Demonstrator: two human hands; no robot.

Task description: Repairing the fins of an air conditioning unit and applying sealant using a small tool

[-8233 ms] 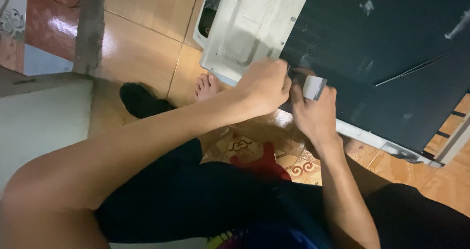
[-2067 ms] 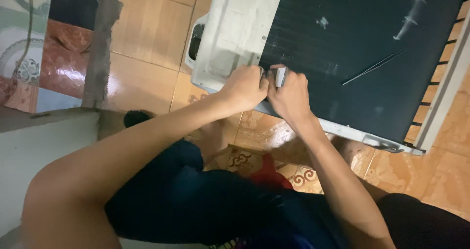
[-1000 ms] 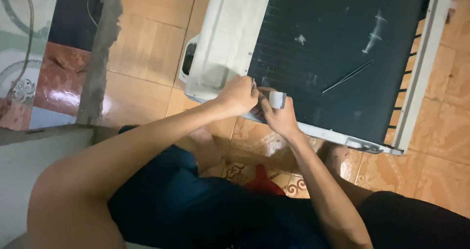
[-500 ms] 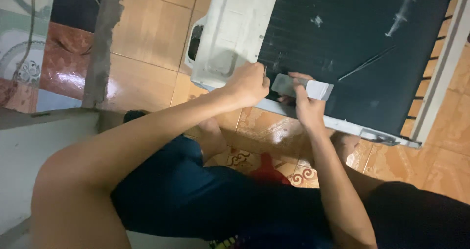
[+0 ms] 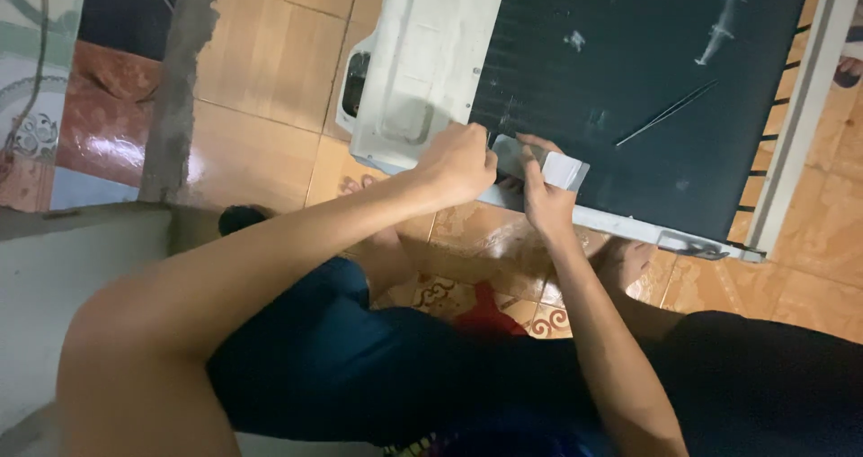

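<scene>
The fingers (image 5: 530, 165) of the right hand (image 5: 546, 204) are pinched shut on a small flat grey tool (image 5: 538, 162) — maybe a scraper or a fin comb, it is hard to tell. The tool lies flat on the dark fin panel (image 5: 629, 79), just above the fingertips, near the panel's lower edge. The left hand (image 5: 457, 162) is curled into a loose fist right beside it; the fingers are tucked under and I cannot tell if they hold anything. It presses where the dark panel meets the white plastic end piece (image 5: 422, 70), which sits just past the left knuckles. Below both hands runs the pale metal rim (image 5: 629, 228) of the unit, almost touching the right wrist. Farther up from the fingers there are pale scuffs (image 5: 724, 21) and a thin straight line (image 5: 665, 114) on the dark fins. The whole unit lies on the tiled floor (image 5: 261, 115), and the person's bare feet (image 5: 625, 259) and knees sit under the arms. What could go wrong: the thin fins look soft, so a hard or crooked push with the tool might bend them flat and leave more marks. The tool could also slip off the edge — then the fingers may scrape on the sharp fins or the metal rim. The feet are close under the unit, so it might bump the toes if it slides.
</scene>
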